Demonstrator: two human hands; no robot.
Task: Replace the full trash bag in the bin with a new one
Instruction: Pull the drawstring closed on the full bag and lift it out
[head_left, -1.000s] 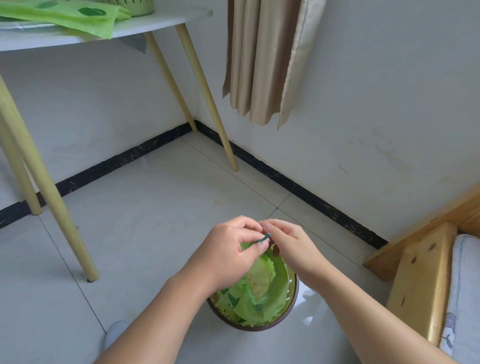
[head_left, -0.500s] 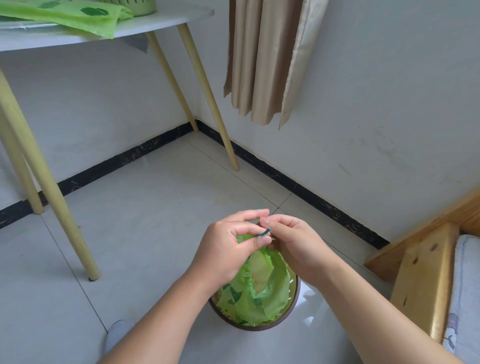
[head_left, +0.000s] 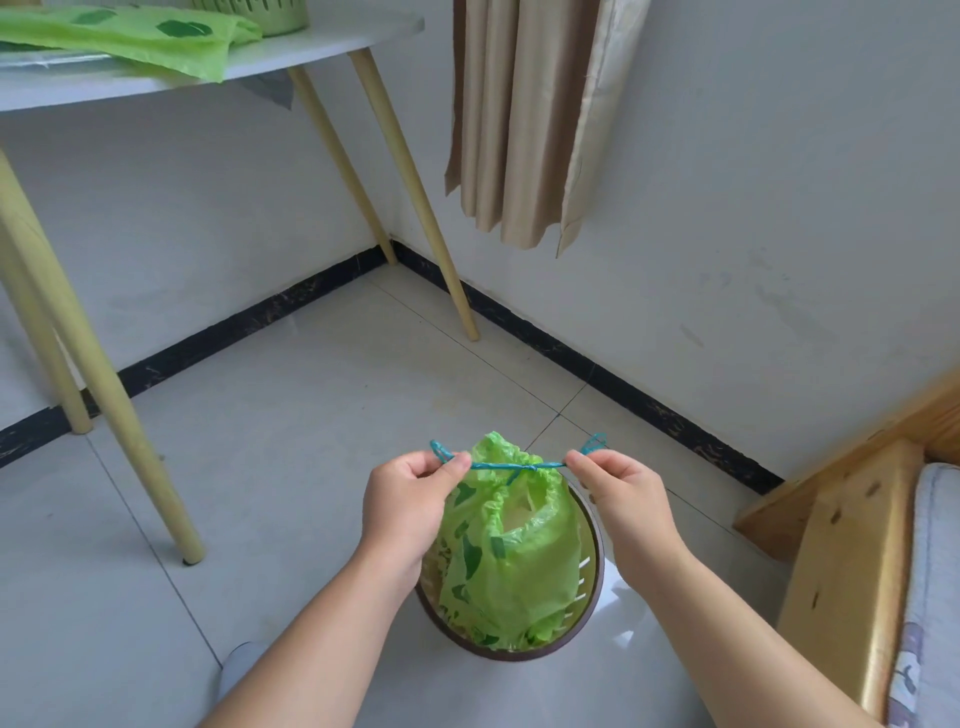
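Cinching the full bag shut over the bin.

The left hand and right hand each have fingers pinched closed on an end of the teal drawstring, held taut and apart — likely to tighten the knot. The green trash bag sits in the bin; beyond, a new bag waits on the desk.

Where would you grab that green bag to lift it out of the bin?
By the teal drawstring, from above. It is pulled taut across the gathered neck of the green bag, and the left hand and right hand each pinch an end. The bag's body sits down inside the bin.
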